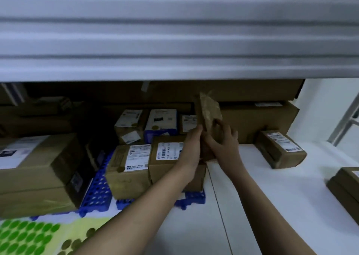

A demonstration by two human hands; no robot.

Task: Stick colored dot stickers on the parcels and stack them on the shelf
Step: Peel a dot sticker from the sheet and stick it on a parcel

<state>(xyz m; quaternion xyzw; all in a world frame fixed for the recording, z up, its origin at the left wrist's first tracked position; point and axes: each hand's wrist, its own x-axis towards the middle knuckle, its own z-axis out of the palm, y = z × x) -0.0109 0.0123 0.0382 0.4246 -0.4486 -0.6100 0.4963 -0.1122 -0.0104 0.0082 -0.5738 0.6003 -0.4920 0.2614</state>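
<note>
Both your hands close on a small brown paper-wrapped parcel (210, 112), held upright above the white surface (272, 196) in front of the stacked brown cardboard boxes (252, 118). Your left hand (191, 146) grips its left edge; your right hand (223, 140) wraps its lower right side. A green dot sticker sheet (25, 237) lies at lower left.

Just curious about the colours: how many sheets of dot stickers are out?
2. The green dot sticker sheet lies bottom left; the yellow dot sticker sheet sits right of it, partly behind the left forearm. Others may be out of frame.
</note>
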